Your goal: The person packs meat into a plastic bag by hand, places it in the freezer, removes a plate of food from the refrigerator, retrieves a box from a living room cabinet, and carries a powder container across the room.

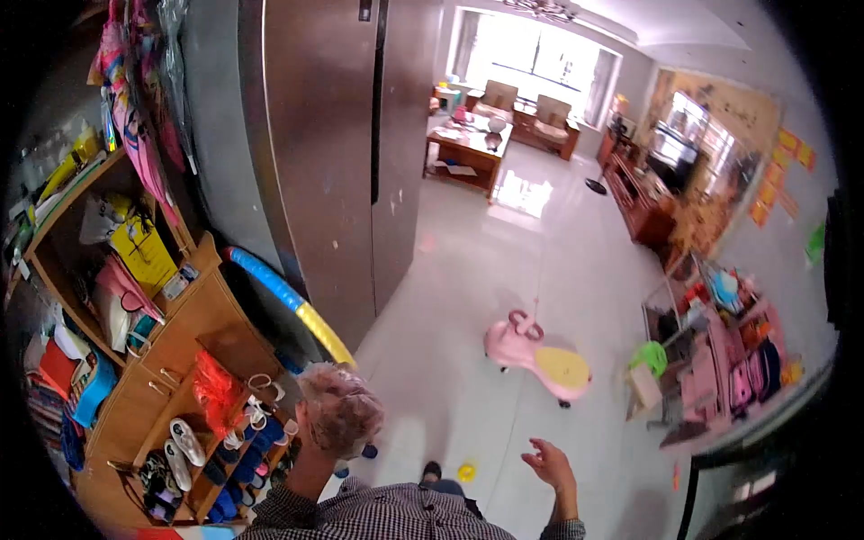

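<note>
My left hand point(308, 434) is closed on a crumpled clear plastic bag point(342, 409) with something brownish-grey inside. The bag hangs in front of the shoe rack, close to the lower end of a blue and yellow hoop point(310, 319). What fills the bag is too blurred to name. Off to the other side, my right hand point(549, 463) is raised over the floor with its fingers apart, holding nothing. A pink ride-on toy car point(513, 346) with a yellow seat point(564, 367) stands beyond it.
On the left is a wooden cabinet point(193, 333) with shoes point(186, 443), a red plastic bag point(216, 391) and hanging umbrellas point(135, 135). A tall fridge point(328, 153) rises ahead. A yellow ring point(466, 472) lies near my feet; a pink shelf point(711, 387) stands right.
</note>
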Tool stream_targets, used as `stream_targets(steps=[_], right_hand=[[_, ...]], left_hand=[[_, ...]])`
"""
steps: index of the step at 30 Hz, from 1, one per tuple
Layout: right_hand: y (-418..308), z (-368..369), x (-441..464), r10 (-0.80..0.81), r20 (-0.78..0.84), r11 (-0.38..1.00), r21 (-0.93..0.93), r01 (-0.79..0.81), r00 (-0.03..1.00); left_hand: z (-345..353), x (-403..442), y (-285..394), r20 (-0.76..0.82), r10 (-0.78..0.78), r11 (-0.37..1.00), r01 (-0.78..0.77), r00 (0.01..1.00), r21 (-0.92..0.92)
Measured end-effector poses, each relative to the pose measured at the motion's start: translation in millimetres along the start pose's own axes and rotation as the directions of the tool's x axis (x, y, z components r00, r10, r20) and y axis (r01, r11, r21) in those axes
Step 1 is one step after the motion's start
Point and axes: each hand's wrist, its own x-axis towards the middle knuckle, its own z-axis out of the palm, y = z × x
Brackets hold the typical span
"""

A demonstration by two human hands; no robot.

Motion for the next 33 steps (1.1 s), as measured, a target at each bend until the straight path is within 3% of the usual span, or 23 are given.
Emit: stream_targets(steps=[1, 4, 5, 8, 9, 12, 13, 15, 18, 19, 21, 22, 24, 26, 28, 29, 30, 32, 33], right_hand=[[-16, -16, 42, -0.091, 0.012, 0.996, -0.004, 0.091, 0.996], [-65, -44, 164, -0.409, 0.119, 0.895, -0.139, 0.423, 0.905], [-94, -55, 196, -0.447, 0.174, 0.874, -0.124, 0.47, 0.877], [-163, -56, 292, -0.641, 0.251, 0.744, -0.028, 0.667, 0.726], [-179, -50, 323, -0.704, 0.247, 0.689, 0.011, 0.725, 0.666], [-236, -34, 394, -0.811, 0.309, 0.532, 0.035, 0.846, 0.497], [-250, -24, 414, -0.839, 0.321, 0.476, 0.043, 0.878, 0.439], [-285, -11, 464, -0.886, 0.343, 0.346, 0.045, 0.937, 0.311], [-343, -7, 531, -0.825, 0.517, 0.181, -0.14, 0.974, 0.228], [-355, -5, 555, -0.835, 0.476, 0.255, -0.108, 0.961, 0.275], [-384, -7, 602, -0.862, 0.436, 0.201, -0.178, 0.963, 0.26], [-398, -7, 623, -0.873, 0.42, 0.177, -0.2, 0.964, 0.248], [-425, 1, 665, -0.959, 0.24, 0.133, -0.097, 0.986, 0.153], [-465, 11, 691, -0.975, -0.047, 0.199, 0.267, 0.943, 0.219], [-496, 29, 714, -0.912, -0.127, 0.27, 0.532, 0.803, 0.391], [-506, 42, 724, -0.902, -0.23, 0.17, 0.59, 0.789, 0.366], [-514, 52, 734, -0.92, -0.182, 0.158, 0.639, 0.753, 0.348], [-519, 66, 748, -0.942, -0.099, 0.148, 0.734, 0.663, 0.32], [-520, 63, 745, -0.939, -0.061, 0.154, 0.807, 0.57, 0.34]], left_hand=[[-5, 15, -6, -0.456, -0.009, 0.993, -0.043, 0.89, -0.105], [13, 73, -10, -0.538, 0.052, 0.998, -0.061, 0.842, 0.0], [29, 97, -12, -0.473, 0.082, 0.989, -0.131, 0.877, -0.072], [14, 133, -12, -0.647, 0.174, 0.985, -0.14, 0.742, 0.104], [28, 148, -15, -0.651, 0.282, 0.959, -0.191, 0.705, 0.209], [-10, 180, -14, -0.579, 0.241, 0.97, -0.205, 0.779, 0.128], [-32, 195, -10, -0.477, 0.262, 0.965, -0.236, 0.839, 0.116], [-41, 233, -6, -0.466, 0.324, 0.946, -0.277, 0.823, 0.169], [-65, 282, -9, -0.384, 0.382, 0.924, -0.352, 0.841, 0.149], [-48, 303, -5, -0.435, 0.373, 0.928, -0.333, 0.82, 0.169], [-54, 334, -6, -0.502, 0.357, 0.93, -0.348, 0.788, 0.115], [-63, 346, -7, -0.609, 0.359, 0.922, -0.372, 0.708, 0.11], [-85, 365, -12, -0.793, 0.344, 0.893, -0.435, 0.503, 0.111], [-107, 382, -26, -0.802, 0.515, 0.811, -0.475, 0.302, 0.342], [-89, 405, -25, -0.759, 0.533, 0.781, -0.563, 0.375, 0.27], [-80, 416, -33, -0.774, 0.559, 0.744, -0.593, 0.298, 0.309], [-97, 418, -41, -0.733, 0.584, 0.704, -0.668, 0.349, 0.242], [-78, 439, -66, -0.777, 0.58, 0.64, -0.728, 0.246, 0.246], [-90, 440, -80, -0.729, 0.638, 0.599, -0.755, 0.248, 0.268]])
